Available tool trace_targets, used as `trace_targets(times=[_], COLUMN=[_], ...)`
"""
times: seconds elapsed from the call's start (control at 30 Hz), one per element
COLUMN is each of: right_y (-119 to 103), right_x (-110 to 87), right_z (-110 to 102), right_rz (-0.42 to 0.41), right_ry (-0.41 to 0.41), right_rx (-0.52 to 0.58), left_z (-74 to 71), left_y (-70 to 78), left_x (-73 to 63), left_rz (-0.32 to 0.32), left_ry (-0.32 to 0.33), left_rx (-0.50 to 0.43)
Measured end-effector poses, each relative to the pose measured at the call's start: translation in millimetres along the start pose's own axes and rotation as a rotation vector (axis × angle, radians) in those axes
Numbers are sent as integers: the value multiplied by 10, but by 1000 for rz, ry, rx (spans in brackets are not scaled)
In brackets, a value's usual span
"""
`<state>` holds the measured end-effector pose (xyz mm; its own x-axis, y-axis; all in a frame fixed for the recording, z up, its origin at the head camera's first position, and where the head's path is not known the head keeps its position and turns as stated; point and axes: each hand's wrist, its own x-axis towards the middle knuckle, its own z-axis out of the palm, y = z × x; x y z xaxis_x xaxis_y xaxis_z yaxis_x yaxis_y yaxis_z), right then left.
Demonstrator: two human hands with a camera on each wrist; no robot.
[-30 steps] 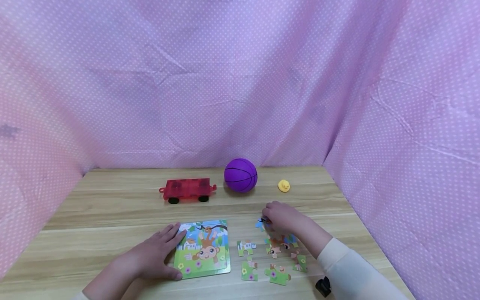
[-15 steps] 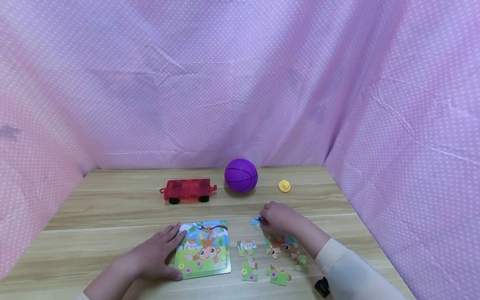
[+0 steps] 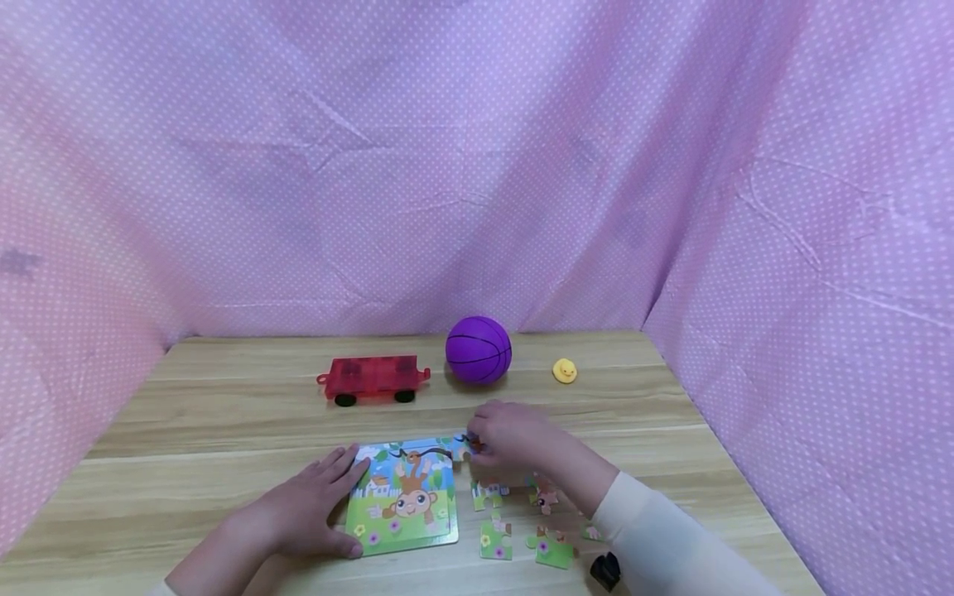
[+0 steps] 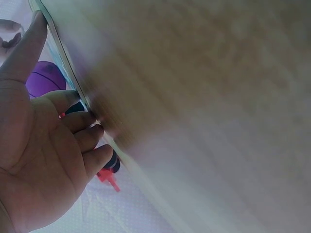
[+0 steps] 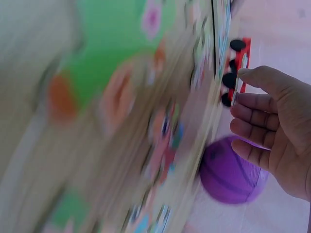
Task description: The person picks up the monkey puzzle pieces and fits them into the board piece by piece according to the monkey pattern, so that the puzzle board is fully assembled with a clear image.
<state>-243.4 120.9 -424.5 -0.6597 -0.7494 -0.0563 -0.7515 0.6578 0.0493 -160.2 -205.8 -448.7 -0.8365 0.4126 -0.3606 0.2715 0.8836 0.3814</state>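
A square monkey puzzle board [image 3: 406, 530] lies on the wooden table, showing a complete picture. My left hand [image 3: 298, 509] rests along its left side, fingers spread over the upper left corner and thumb at the lower left one. With thumb and fingertips my right hand [image 3: 514, 434] pinches a jigsaw piece [image 3: 460, 448], blue with a dark branch, right at the board's upper right corner. Below that hand lie a house piece [image 3: 488, 492], a flower piece [image 3: 495, 540], a green piece [image 3: 554, 550] and a monkey-face piece [image 3: 545, 498]. My right forearm hides part of the loose pieces.
Toward the back stand a red toy wagon [image 3: 373, 377], a purple ball [image 3: 479, 350] and a small yellow duck [image 3: 565, 371]. A black object [image 3: 605, 571] sits by my right sleeve. Pink dotted cloth [image 3: 462, 165] hangs behind the table and along its sides.
My right hand has moved left with the jigsaw piece, from the loose pieces to the board's upper right corner. My left hand has stayed put.
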Motion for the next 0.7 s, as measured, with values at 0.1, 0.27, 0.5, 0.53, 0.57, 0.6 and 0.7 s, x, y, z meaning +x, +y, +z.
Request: trace_targets(times=[0.1, 0.27, 0.5, 0.53, 0.57, 0.6, 0.7], right_y=[-146, -328, -493, -508, -521, -533, -561], right_x=[115, 324, 563, 582, 599, 612, 643], right_z=[-1, 10, 92, 100, 102, 103, 110], right_rz=[-13, -89, -142, -142, -142, -141, -141], right_ry=[-11, 8, -24, -27, -28, -28, -29], right_rx=[5, -36, -98, -104, -108, -113, -110], left_z=[-8, -16, -23, -24, -23, -21, -14], left_y=[3, 5, 11, 9, 7, 6, -4], left_x=[0, 4, -9, -12, -10, -10, -6], left_rz=[-1, 4, -5, -2, 0, 1, 5], left_ry=[-5, -9, 0, 1, 3, 3, 9], left_rx=[-4, -8, -20, -22, -22, -20, -14])
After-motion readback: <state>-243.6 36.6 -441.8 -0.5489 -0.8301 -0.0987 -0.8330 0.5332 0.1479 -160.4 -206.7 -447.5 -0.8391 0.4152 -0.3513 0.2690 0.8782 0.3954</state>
